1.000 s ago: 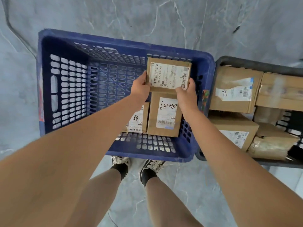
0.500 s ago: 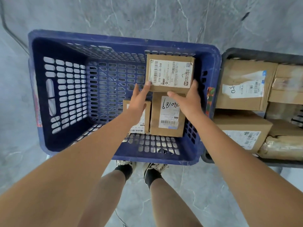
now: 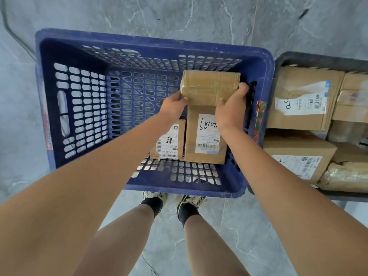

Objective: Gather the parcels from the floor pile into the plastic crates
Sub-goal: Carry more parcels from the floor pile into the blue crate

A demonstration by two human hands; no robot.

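Note:
A blue plastic crate (image 3: 151, 41) stands on the floor in front of me. Inside it, near the right wall, I hold a small taped cardboard parcel (image 3: 209, 85) with its plain brown side up. My left hand (image 3: 173, 107) grips its left edge and my right hand (image 3: 232, 105) grips its right and near edge. Below it stand two parcels in the crate: a taller one with a handwritten label (image 3: 205, 144) and a smaller one (image 3: 169, 142) to its left.
A dark crate (image 3: 318, 58) full of cardboard parcels sits against the blue crate's right side. Grey marble floor surrounds both. My feet (image 3: 173, 202) are right at the blue crate's near wall. The blue crate's left half holds nothing.
The held parcel has been turned over: its white label faced up before, now a plain taped side shows. Both hands shifted their hold on it.

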